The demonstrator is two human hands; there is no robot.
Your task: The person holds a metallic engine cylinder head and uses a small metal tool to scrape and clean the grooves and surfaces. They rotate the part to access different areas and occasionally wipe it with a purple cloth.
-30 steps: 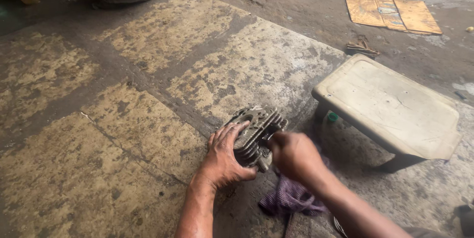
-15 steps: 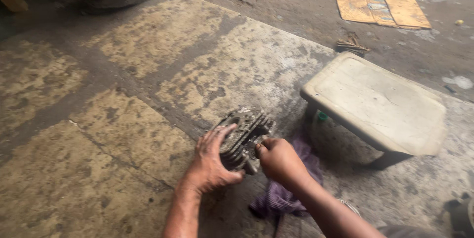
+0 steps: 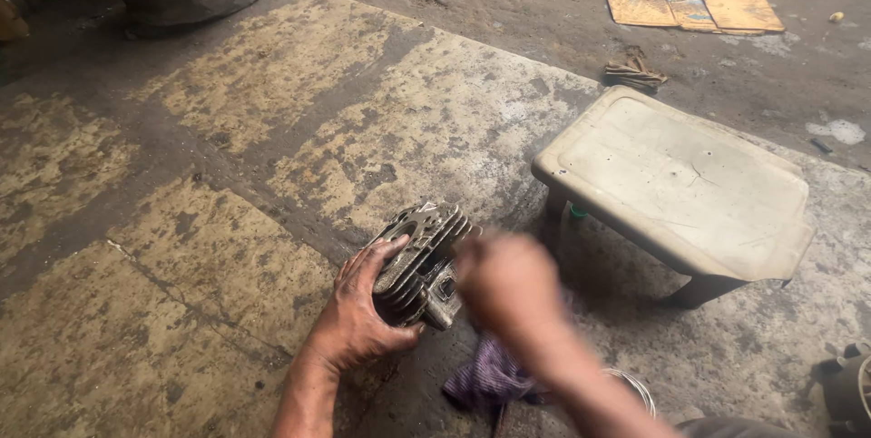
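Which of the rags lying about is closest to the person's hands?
The purple cloth just under the right hand; the other rags lie far off beyond the stool.

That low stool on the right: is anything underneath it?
Under the pale plastic stool a small green object shows beside its near-left leg, on the stained concrete floor. Everything farther under is covered by the seat.

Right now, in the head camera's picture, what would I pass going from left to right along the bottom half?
Left hand → finned metal engine part that it grips → blurred right hand above a purple rag → low pale plastic stool.
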